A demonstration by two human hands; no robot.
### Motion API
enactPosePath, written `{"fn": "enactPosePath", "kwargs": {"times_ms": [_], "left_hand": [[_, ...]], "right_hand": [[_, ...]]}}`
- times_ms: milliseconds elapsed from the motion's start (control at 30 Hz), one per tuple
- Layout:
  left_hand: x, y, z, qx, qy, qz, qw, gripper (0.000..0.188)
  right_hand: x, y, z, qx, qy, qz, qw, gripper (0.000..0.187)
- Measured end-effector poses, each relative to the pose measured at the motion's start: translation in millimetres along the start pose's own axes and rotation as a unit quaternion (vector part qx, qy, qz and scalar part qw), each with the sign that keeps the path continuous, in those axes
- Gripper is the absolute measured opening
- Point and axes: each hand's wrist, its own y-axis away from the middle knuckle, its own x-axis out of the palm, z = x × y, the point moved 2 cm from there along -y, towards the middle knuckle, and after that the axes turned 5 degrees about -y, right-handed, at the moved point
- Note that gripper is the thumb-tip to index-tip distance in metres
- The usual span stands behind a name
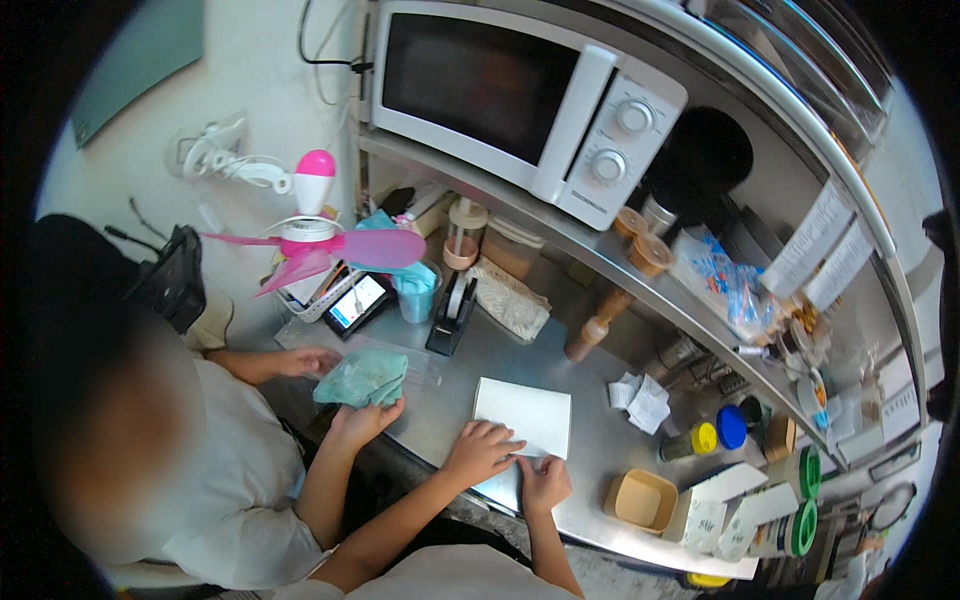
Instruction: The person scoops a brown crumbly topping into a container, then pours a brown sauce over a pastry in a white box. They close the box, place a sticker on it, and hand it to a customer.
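A flat white rectangular piece [525, 405], like paper or card, lies on the steel counter in front of me. My left hand [480, 455] rests flat across its lower left part with the fingers stretched out. My right hand [545, 487] is closed at its near edge, fingers curled and pinching there. Below the hands, a pale flap [503, 488] shows at the counter's front edge; whether it belongs to the same piece I cannot tell. Left of me, another person's hand [368, 422] holds a green cloth [365, 378] with clear plastic about it.
On the steel counter [440, 410] stand a tape dispenser [453, 315], a phone-like screen [357, 303], a brown box [642, 500], white cartons [715, 510] and lidded jars [690, 440]. A microwave [520, 100] sits on the shelf above. A pink fan [310, 235] juts from the wall.
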Motion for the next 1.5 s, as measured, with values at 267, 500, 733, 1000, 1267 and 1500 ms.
{"fn": "enactPosePath", "kwargs": {"times_ms": [267,500,733,1000,1267,1500], "left_hand": [[11.2,-3.0,-7.0,0.001,-0.018,-0.045,0.999,0.03],[18.2,-5.2,-11.2,0.025,-0.142,0.019,0.989,0.04],[-37.9,-21.9,84.7,-0.285,0.149,-0.244,0.915,0.049],[-12.6,-65.2,171.5,-0.339,0.162,-0.221,0.9,0.043],[-18.5,-62.9,155.3,-0.278,0.249,-0.226,0.9,0.026],[7.1,-86.0,178.4,-0.257,0.158,-0.238,0.923,0.029]], "right_hand": [[8.1,-0.1,-28.9,-0.198,0.065,0.042,0.977,0.051],[-19.6,-40.6,22.8,-0.043,0.107,0.215,0.97,0.063],[52.3,-132.1,94.3,0.04,-0.363,0.296,0.883,0.022],[228.1,-158.9,116.3,0.383,-0.361,0.384,0.759,0.029],[236.1,-161.0,93.3,0.351,-0.437,0.377,0.738,0.021],[177.4,-177.2,125.4,0.212,-0.444,0.3,0.818,0.021]]}}
